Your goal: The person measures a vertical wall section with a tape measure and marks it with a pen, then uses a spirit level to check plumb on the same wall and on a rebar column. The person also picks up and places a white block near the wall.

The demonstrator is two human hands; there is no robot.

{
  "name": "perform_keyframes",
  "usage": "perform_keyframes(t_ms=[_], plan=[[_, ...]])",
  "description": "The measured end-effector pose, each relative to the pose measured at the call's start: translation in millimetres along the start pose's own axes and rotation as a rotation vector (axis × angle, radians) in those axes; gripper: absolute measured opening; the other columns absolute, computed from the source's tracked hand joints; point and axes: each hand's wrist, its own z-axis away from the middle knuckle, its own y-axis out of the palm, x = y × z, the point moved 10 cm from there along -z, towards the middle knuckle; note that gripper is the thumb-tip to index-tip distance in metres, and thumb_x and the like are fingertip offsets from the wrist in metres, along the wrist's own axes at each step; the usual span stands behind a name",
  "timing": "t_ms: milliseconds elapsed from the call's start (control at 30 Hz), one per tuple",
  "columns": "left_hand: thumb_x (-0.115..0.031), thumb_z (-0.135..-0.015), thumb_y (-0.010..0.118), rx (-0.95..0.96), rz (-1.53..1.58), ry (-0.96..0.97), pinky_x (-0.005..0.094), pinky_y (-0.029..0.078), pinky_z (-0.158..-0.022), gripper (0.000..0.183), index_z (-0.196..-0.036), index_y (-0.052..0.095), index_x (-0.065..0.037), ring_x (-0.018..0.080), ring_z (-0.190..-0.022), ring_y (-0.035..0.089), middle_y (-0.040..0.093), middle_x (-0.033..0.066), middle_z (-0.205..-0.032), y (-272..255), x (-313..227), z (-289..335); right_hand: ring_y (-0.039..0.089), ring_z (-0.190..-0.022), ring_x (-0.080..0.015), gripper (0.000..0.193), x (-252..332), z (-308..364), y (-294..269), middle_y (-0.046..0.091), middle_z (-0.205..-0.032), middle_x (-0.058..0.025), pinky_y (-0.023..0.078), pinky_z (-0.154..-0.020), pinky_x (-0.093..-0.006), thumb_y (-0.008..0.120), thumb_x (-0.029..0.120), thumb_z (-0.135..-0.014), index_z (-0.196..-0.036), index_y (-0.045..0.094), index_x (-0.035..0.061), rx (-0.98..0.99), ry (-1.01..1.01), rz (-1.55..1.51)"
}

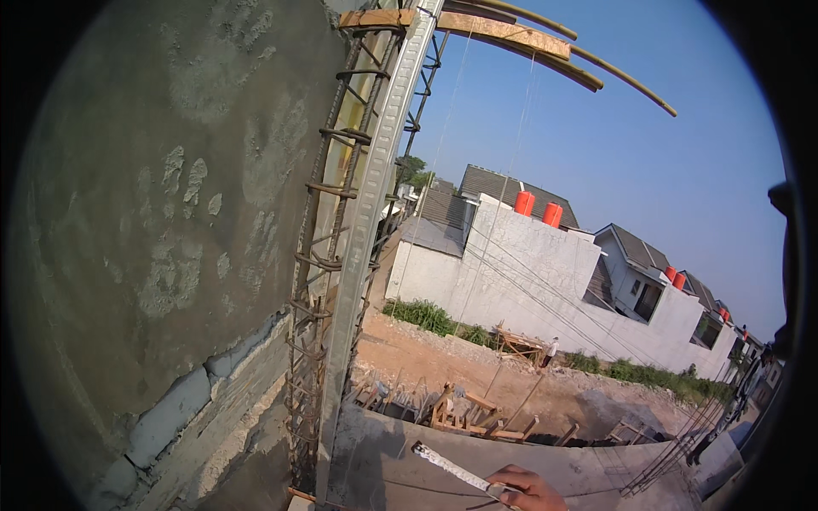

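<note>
At the lower edge, my right hand [527, 489] is closed around the near end of a narrow, white-flecked tool [452, 467]. The tool slants up to the left and ends in a dark tip; I cannot tell its exact kind. Left of the tip stands a tall galvanized metal channel [375, 192], slightly tilted, in front of a rebar cage [322, 204]. The tool appears apart from both. My left hand is outside the picture.
A grey plastered wall [153, 213] fills the left, with a rough ledge [226, 400] below. Overhead, a wooden board [503, 34] and bamboo poles [626, 78] jut out, thin strings hanging down. Far below lie timber scraps [464, 413], bare earth and a person [551, 351] by a white wall [511, 264].
</note>
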Motion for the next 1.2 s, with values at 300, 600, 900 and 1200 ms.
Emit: perform_keyframes(t_ms=[300,600,900,1200], plan=[[-0.001,-0.084,0.067,-0.573,0.132,0.974,0.033,0.049,-0.062,0.017,-0.101,0.07,-0.003,0.0263,-0.07,0.064,0.064,0.0117,-0.084,-195.1,-482.7,-256.4,0.06,-0.097,-0.031,0.043,401.9,-52.6,-252.2,0.058,-0.109,-0.0163,0.048,-0.088,-0.0357,0.065,0.022,-0.083,-0.117,0.065,-0.0043,-0.8,-0.637,0.633],[-0.036,-0.081,0.078,-0.825,-0.005,0.982,0.0449,0.053,-0.082,0.049,-0.116,0.066,-0.003,0.0356,-0.095,0.068,0.068,0.0156,-0.107,-207.5,-645.1,-369.9,0.065,-0.093,-0.0326,0.046,524.0,-141.8,-309.3,0.059,-0.11,-0.019,0.056,-0.083,-0.0402,0.063,0.027,-0.087,-0.119,0.068,-0.0052,-0.768,-0.747,1.049],[-0.051,-0.074,0.082,-0.631,-0.196,0.864,0.0449,0.054,-0.091,0.081,-0.133,0.054,-0.002,0.0373,-0.106,0.069,0.068,0.0217,-0.118,-187.4,-665.9,-412.2,0.066,-0.088,-0.0334,0.048,545.6,-175.5,-296.7,0.06,-0.108,-0.0204,0.056,-0.08,-0.0415,0.06,0.03,-0.088,-0.116,0.069,-0.0072,-0.734,-0.862,1.178],[-0.047,-0.072,0.08,-0.558,-0.171,0.849,0.0464,0.054,-0.092,0.086,-0.139,0.047,-0.003,0.0393,-0.106,0.069,0.067,0.024,-0.118,-185.8,-662.2,-422.7,0.066,-0.089,-0.0333,0.049,552.6,-189.5,-290.4,0.061,-0.107,-0.0206,0.055,-0.079,-0.0413,0.06,0.031,-0.088,-0.116,0.069,-0.0075,-0.757,-0.823,1.245]])
